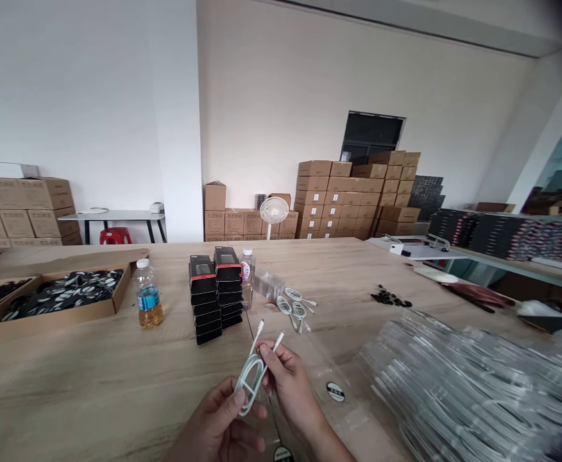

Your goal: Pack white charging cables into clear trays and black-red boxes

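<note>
A coiled white charging cable (251, 378) is held up over the near part of the wooden table (117, 378). My left hand (226, 414) grips the lower end of the coil between thumb and fingers. With thumb and fingertips, my right hand (285, 378) pinches the cable near one of its two upright plug ends. Below and beside the hands lie clear plastic bags with round black labels (335, 392). Several more coiled white cables (296, 308) rest on the table beyond my right hand.
Two stacks of black boxes (206, 301) stand ahead, beside a bottle (247, 276). A bottle of amber liquid (148, 301) and a carton of black packets (50, 314) are leftward. Clear bags holding cables (473, 391) pile at right, near small black pieces (391, 296).
</note>
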The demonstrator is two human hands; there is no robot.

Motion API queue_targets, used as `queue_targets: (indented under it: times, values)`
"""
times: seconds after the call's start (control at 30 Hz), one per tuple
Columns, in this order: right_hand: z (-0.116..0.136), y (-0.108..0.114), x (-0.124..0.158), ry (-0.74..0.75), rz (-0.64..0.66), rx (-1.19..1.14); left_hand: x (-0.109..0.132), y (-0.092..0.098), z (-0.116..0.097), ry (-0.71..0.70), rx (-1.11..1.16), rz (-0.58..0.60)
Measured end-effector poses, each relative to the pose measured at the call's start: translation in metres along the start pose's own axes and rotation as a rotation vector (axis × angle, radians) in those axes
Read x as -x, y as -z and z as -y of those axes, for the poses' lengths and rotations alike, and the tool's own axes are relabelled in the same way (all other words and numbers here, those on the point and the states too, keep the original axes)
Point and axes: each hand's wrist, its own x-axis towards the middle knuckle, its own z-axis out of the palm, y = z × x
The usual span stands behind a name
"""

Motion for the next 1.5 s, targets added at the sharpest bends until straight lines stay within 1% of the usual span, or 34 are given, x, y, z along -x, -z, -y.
queue_targets:
  times: [0.07, 0.13, 0.2, 0.3, 0.37, 0.43, 0.53, 0.63, 0.7, 0.73, 0.77, 0.83, 0.9, 0.97, 1.03, 1.1, 1.23, 1.27, 1.33, 1.37, 1.4, 1.5]
  values:
    - [0.001, 0.0, -0.001, -0.04, 0.012, -0.115, 0.001, 0.001, 0.001, 0.022, 0.074, 0.074]
    - [0.002, 0.0, -0.003, -0.096, 0.042, -0.275, 0.0, 0.003, 0.001, -0.012, 0.11, 0.123]
    - [0.002, 0.001, -0.004, -0.135, 0.074, -0.383, -0.001, 0.005, 0.001, -0.031, 0.136, 0.153]
    - [0.001, 0.002, -0.005, -0.135, 0.083, -0.407, -0.002, 0.006, 0.0, 0.007, 0.166, 0.186]
    - [0.001, 0.003, -0.004, -0.101, 0.068, -0.363, -0.001, 0.005, -0.001, 0.023, 0.173, 0.201]
    - [0.003, 0.004, -0.003, -0.027, 0.046, -0.24, 0.0, 0.004, -0.001, 0.034, 0.162, 0.212]
    - [0.007, 0.006, 0.0, 0.081, 0.059, 0.098, 0.002, 0.004, -0.001, 0.026, 0.154, 0.238]
    - [0.009, 0.006, 0.004, 0.172, 0.184, 0.478, -0.001, 0.005, -0.001, -0.034, 0.202, 0.235]
    - [0.007, 0.004, 0.007, 0.278, 0.295, 0.679, -0.004, 0.005, -0.001, -0.045, 0.23, 0.191]
    - [0.006, 0.003, 0.008, 0.334, 0.336, 0.751, -0.005, 0.005, -0.002, -0.033, 0.236, 0.159]
    - [0.004, 0.003, 0.008, 0.38, 0.348, 0.804, -0.006, 0.004, -0.003, -0.015, 0.238, 0.124]
    - [0.001, 0.002, 0.008, 0.426, 0.296, 0.845, -0.006, 0.001, -0.006, 0.025, 0.242, 0.053]
    - [-0.004, 0.003, 0.006, 0.426, 0.196, 0.81, -0.005, -0.001, -0.01, 0.039, 0.264, -0.012]
    - [-0.007, 0.003, 0.004, 0.427, 0.139, 0.746, -0.004, -0.002, -0.013, 0.02, 0.309, -0.047]
    - [-0.01, 0.003, 0.003, 0.433, 0.129, 0.7, -0.004, 0.0, -0.014, -0.01, 0.371, -0.036]
    - [-0.013, 0.001, 0.002, 0.417, 0.125, 0.66, -0.004, 0.003, -0.013, -0.018, 0.436, 0.01]
    - [-0.019, 0.0, 0.002, 0.326, 0.104, 0.536, -0.005, 0.008, -0.013, 0.03, 0.507, 0.095]
    - [-0.021, 0.0, 0.002, 0.305, 0.099, 0.51, -0.004, 0.007, -0.013, 0.042, 0.508, 0.1]
    - [-0.023, 0.0, 0.002, 0.293, 0.075, 0.489, -0.003, 0.005, -0.016, 0.042, 0.488, 0.074]
    - [-0.023, 0.001, 0.002, 0.322, 0.047, 0.509, -0.003, 0.003, -0.018, 0.032, 0.469, 0.043]
    - [-0.022, 0.001, 0.003, 0.382, 0.012, 0.557, -0.002, 0.0, -0.019, 0.02, 0.445, 0.004]
    - [-0.016, -0.001, 0.007, 0.665, -0.056, 0.814, -0.002, -0.007, -0.019, -0.008, 0.346, -0.121]
